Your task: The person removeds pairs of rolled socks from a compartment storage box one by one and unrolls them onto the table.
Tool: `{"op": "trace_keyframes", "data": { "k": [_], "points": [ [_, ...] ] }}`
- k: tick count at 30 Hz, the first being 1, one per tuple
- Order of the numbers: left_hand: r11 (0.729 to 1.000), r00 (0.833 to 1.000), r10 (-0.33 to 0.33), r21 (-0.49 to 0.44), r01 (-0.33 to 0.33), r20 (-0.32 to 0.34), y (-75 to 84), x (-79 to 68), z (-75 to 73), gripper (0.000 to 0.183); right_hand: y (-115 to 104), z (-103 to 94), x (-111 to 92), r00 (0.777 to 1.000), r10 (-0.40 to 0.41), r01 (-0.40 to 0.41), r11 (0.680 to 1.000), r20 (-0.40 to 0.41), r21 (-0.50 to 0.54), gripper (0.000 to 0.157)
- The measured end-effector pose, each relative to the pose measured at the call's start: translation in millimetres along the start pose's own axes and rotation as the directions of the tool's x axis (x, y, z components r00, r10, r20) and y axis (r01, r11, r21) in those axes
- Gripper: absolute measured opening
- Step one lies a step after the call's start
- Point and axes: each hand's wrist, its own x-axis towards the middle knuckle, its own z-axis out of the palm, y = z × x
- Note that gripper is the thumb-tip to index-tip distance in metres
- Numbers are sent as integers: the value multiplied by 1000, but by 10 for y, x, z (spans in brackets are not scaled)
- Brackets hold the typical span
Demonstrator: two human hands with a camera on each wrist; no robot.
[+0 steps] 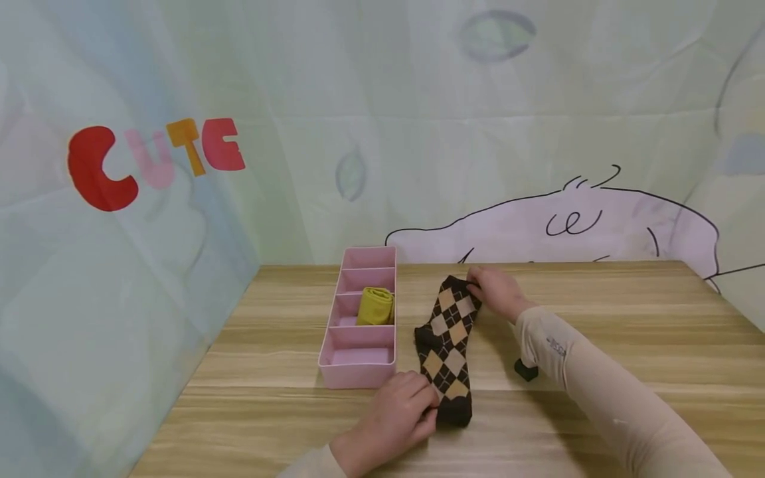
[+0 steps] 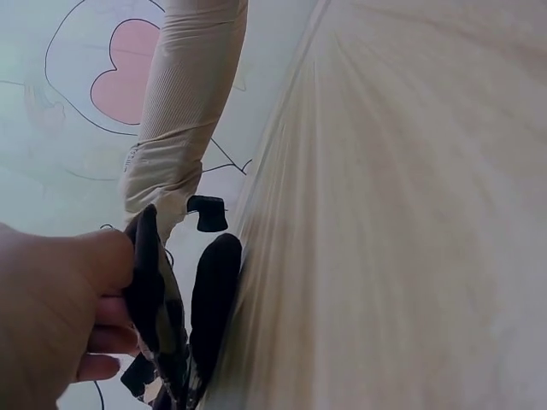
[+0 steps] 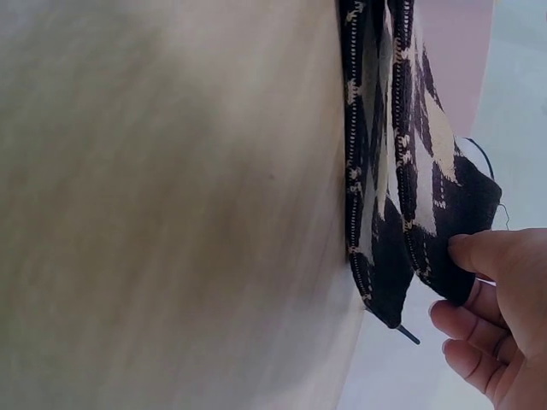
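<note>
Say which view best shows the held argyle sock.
The head view: the argyle sock shows nearly whole. The left wrist view catches mostly its dark near end, edgewise; the right wrist view, its far end from the side.

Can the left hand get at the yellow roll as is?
Probably not yet: the left hand pinches a sock. Once freed, likely yes; the yellow roll sits nearby in an open-topped box, uncovered.
</note>
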Motion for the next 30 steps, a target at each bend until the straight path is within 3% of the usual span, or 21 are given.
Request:
{"op": "trace_keyframes", "data": {
  "k": [13, 24, 30],
  "points": [
    [998, 995, 55, 6, -55, -82, 54, 120, -12, 14, 46, -133, -25, 999, -8, 8, 1000, -54, -7, 8],
    [995, 994, 90, 36, -88, -60, 136, 262, 30, 11, 144, -226, -108, 998, 21, -22, 1000, -57, -17, 8],
    [996, 994, 92, 3, -92, -50, 168, 322, 46, 10, 221, -271, -159, 998, 46, -46, 999, -50, -14, 9]
  ]
}}
